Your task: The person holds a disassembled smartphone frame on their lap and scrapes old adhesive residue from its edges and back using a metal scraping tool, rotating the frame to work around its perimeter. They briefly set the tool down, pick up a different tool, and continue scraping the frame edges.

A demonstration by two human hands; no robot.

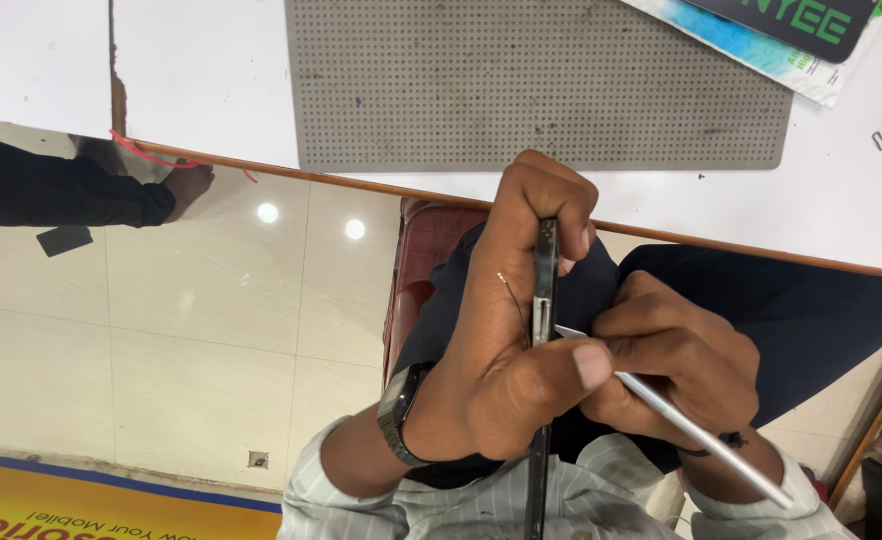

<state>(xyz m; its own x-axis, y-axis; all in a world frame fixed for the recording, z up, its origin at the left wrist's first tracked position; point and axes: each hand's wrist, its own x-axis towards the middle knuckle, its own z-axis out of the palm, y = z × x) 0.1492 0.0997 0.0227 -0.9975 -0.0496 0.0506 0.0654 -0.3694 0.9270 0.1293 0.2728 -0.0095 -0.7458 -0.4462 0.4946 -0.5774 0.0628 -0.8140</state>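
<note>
The left hand (506, 340) is closed around a thin dark phone (542, 300) held edge-on to the camera, the fingers curled over its upper end and the thumb pressed across its side near the middle. A dark wristwatch (399, 408) sits on that wrist, above a pale striped sleeve (361, 500). The right hand (676, 365) is closed in a pinch on a slim silver tool (696, 430), gripped like a pen; its flat pointed tip meets the side edge of the phone just beside the left thumb, and its shaft runs down and to the right past the wrist. Both hands hover over the person's lap, in dark trousers (801, 310), in front of a reddish-brown chair (421, 250).

Beyond the hands lies the white bench (861, 210) with a wooden edge. On it rests a grey perforated mat (531, 80), and at its far right corner a printed blue-and-white packet (761, 40) with a dark card on top. A small metal piece (879, 140) lies apart on the bench's right side. To the left, another person's dark sleeve (51, 190) and hand reach toward the bench edge above the pale tiled floor (181, 330).
</note>
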